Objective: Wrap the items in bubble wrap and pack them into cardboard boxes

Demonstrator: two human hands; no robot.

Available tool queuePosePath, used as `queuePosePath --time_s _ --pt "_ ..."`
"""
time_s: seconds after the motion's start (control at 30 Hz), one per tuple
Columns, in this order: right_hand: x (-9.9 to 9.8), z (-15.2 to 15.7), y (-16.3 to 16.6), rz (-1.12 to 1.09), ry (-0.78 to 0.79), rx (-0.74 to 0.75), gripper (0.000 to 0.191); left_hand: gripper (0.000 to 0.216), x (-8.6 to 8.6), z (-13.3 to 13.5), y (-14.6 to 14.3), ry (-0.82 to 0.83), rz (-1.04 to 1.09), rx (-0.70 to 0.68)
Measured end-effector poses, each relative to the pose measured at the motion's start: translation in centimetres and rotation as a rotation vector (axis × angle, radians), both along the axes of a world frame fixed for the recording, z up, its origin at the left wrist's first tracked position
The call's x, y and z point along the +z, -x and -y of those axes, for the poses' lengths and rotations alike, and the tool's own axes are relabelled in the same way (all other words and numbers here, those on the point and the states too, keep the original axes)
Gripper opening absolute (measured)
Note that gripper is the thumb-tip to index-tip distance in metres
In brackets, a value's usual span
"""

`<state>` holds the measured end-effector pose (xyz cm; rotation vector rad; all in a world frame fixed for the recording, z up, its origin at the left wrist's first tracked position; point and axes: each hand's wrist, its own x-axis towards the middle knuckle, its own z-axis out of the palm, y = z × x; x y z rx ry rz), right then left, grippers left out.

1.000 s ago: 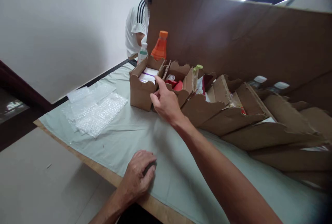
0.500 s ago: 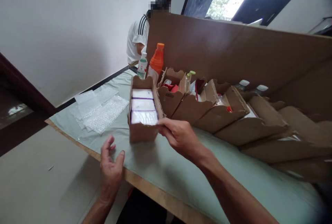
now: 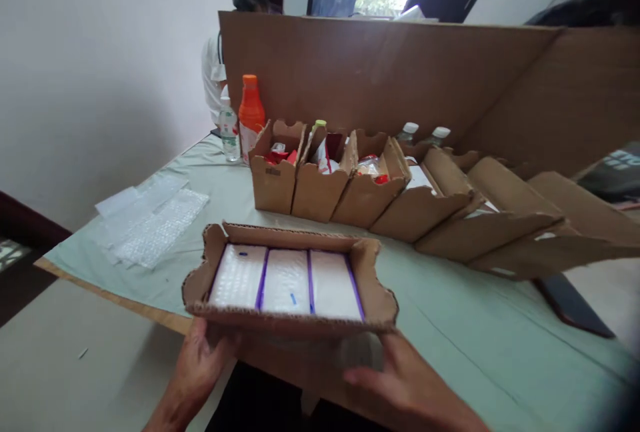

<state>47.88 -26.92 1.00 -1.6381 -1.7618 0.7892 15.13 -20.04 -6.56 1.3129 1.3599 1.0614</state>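
Between my hands is an open cardboard box [image 3: 300, 237], turned lengthwise and tilted so its inside faces me. Three white plastic-wrapped packs [image 3: 287, 282] with purple edges lie side by side in it. My left hand [image 3: 203, 362] grips the box's lower left corner, fingers partly hidden under it. At the lower right corner my right hand [image 3: 395, 379] has hold of the box, its thumb along the near wall. The near wall is dark and blurred, with a grey patch beside my right thumb that I cannot make out.
A row of cardboard bins [image 3: 323, 192] holding packaged goods stands behind the box. Left of them are an orange bottle [image 3: 251, 112] and a clear bottle [image 3: 229, 132]. Bubble-wrap sheets [image 3: 155, 225] lie on the green cloth. A tall cardboard panel [image 3: 375, 72] partly hides another person [image 3: 213, 75].
The box has come nearer and turned from end-on to lengthwise. My left hand, empty and apart before, now holds it too. My right hand has shifted along it. The view has swung right.
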Motion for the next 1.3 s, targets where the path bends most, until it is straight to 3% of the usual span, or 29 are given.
queuePosePath --time_s 0.13,0.3,0.37,0.43,0.53,0.63,0.7,0.77,0.93,1.03,1.13,1.3 --pt "-1.6 -1.8 1.6 0.052 -0.091 -0.315 0.039 0.069 1.8 -3.1 -3.2 -0.041 0.074 -0.082" --pt "-1.1 -4.3 -3.2 0.044 -0.095 -0.579 0.043 0.069 3.9 -10.1 -11.2 -0.246 0.089 -0.365" --pt "-1.8 -4.5 -5.1 0.102 -0.136 -0.665 0.048 0.073 3.6 -12.4 -14.0 -0.316 -0.035 -0.452" --pt "-3.4 -4.1 -6.3 0.176 -0.164 -0.699 0.055 0.068 2.7 -13.6 -15.8 -0.347 -0.194 -0.436" --pt "-6.7 -2.8 -6.9 0.287 -0.184 -0.631 0.059 0.064 0.8 -13.2 -16.4 -0.341 -0.325 -0.393" --pt "-9.7 -1.8 -7.0 0.401 -0.327 -0.479 0.046 0.064 -0.3 -11.1 -14.1 -0.351 -0.394 -0.467" --pt "-10.9 -1.6 -7.2 0.441 -0.400 -0.429 0.038 0.050 -0.2 -9.9 -10.9 -0.372 -0.439 -0.538" --pt "-11.4 -1.8 -7.4 0.449 -0.430 -0.422 0.037 0.031 0.6 -9.7 -6.4 -0.392 -0.553 -0.481" --pt "-11.3 -2.2 -7.5 0.470 -0.420 -0.419 0.042 0.031 4.3 -13.1 7.3 -0.275 -0.843 0.123" --pt "-11.3 -2.3 -7.6 0.470 -0.400 -0.423 0.041 0.029 5.8 -15.6 13.5 -0.140 -0.912 0.346" --pt "-11.3 -2.5 -7.7 0.466 -0.399 -0.429 0.039 0.013 6.3 -17.0 16.2 -0.033 -0.907 0.403" --pt "-11.1 -3.1 -7.8 0.461 -0.417 -0.440 0.030 0.007 7.1 -17.4 15.3 -0.069 -0.811 0.424"
